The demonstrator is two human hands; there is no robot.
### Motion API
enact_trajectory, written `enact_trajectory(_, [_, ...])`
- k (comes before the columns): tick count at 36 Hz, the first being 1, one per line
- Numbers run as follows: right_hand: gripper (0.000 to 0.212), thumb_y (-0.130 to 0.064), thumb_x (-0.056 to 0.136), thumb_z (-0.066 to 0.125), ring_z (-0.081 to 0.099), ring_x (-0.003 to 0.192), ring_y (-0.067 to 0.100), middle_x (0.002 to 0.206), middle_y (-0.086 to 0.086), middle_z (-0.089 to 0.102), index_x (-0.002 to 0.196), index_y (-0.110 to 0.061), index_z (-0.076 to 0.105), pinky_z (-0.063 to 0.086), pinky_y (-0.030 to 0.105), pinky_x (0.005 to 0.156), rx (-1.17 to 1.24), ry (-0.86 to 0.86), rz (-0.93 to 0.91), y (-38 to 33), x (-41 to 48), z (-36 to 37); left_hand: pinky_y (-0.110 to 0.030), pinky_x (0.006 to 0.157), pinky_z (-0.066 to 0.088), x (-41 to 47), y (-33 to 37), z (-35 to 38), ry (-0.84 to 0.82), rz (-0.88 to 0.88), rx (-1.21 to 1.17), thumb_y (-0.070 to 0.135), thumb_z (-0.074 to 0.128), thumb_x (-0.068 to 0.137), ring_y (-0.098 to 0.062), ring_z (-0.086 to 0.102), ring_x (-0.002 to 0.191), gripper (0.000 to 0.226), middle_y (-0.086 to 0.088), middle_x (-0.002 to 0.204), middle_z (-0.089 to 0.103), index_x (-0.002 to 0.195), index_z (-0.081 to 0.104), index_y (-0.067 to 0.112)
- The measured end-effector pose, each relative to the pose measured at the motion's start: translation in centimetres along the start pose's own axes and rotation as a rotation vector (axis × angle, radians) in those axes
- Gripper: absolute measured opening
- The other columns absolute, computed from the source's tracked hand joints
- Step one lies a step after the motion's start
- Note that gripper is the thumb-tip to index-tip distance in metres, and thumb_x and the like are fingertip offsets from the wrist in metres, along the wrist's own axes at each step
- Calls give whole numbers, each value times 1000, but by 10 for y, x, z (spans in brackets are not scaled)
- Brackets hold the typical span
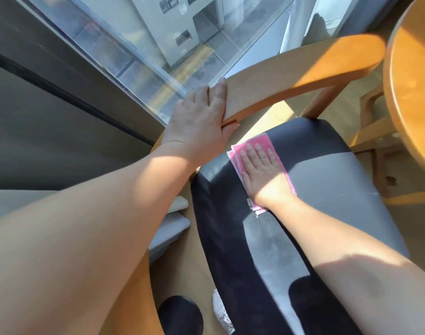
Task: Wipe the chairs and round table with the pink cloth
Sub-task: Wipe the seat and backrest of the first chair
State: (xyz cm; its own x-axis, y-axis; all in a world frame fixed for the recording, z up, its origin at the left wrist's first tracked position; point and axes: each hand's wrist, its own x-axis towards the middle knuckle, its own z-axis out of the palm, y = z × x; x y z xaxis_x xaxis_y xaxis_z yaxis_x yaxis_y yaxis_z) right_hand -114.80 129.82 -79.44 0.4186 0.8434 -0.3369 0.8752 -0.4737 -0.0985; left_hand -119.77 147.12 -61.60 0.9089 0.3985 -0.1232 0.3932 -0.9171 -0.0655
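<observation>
Right grip presses cloth; left grip holds backrest.

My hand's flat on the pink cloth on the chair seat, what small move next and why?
Probably slide the right hand and pink cloth toward you along the dark seat; the cloth sits near the seat's back edge, and the left hand holds the backrest steady.

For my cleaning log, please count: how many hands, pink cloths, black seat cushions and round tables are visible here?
Hands: 2 (left hand grips the backrest, right hand presses the pink cloth)
Pink cloth: 1
Black seat cushion: 1
Round table: 1
Total: 5
</observation>
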Motion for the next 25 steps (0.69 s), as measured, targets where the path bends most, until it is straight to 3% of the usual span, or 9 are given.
enact_trajectory(3, [61,-35,97,24,13,149,33,160,14,21,153,-10,19,-3,45,121,6,-2,-13,6,-38,2,-44,98,32,0,0,-1,0,-3,0,58,36,91,-34,38,120,79,-16,139,35,151,7,14])
enact_trajectory(6, [60,-34,96,24,24,146,35,153,16,36,147,-5,39,12,51,120,40,-41,10,13,-87,12,-45,99,32,0,1,0,10,-3,-3,57,37,91,-35,39,119,79,-17,137,37,150,10,12])
enact_trajectory(12, [59,-33,94,27,30,144,33,154,10,34,147,-10,37,17,49,115,67,-52,43,25,-130,27,-44,107,24,-6,3,0,53,19,2,51,38,93,-35,32,127,73,-17,144,31,149,14,10])
enact_trajectory(15, [61,-34,93,28,27,145,30,156,8,32,149,-11,32,15,49,117,59,-53,47,24,-128,31,-41,115,3,-21,18,7,124,109,47,34,43,93,-34,16,141,67,-19,153,20,149,17,8])
enact_trajectory(17, [60,-33,93,29,28,145,30,156,9,33,147,-9,39,15,49,117,49,-27,38,25,-128,35,-41,117,0,-43,39,19,155,207,34,19,48,89,-33,12,143,67,-18,155,20,148,21,6])
enact_trajectory(20, [59,-33,95,28,28,145,30,157,8,32,147,-10,39,13,48,118,41,-1,32,26,-129,39,-40,119,8,-81,73,50,-18,230,-71,12,41,91,-30,15,144,57,-12,155,24,147,28,10])
enact_trajectory(23, [60,-33,95,28,22,147,30,159,7,26,151,-12,27,9,48,118,33,9,26,26,-129,43,-36,118,12,-114,93,88,-221,62,-103,26,44,95,-26,18,143,56,-8,155,23,147,27,14])
enact_trajectory(25, [60,-34,96,26,18,148,29,160,6,22,152,-13,23,8,47,119,36,16,26,27,-128,43,-39,118,13,-129,102,112,-332,54,-128,40,50,91,-27,14,143,70,-9,156,19,148,22,13])
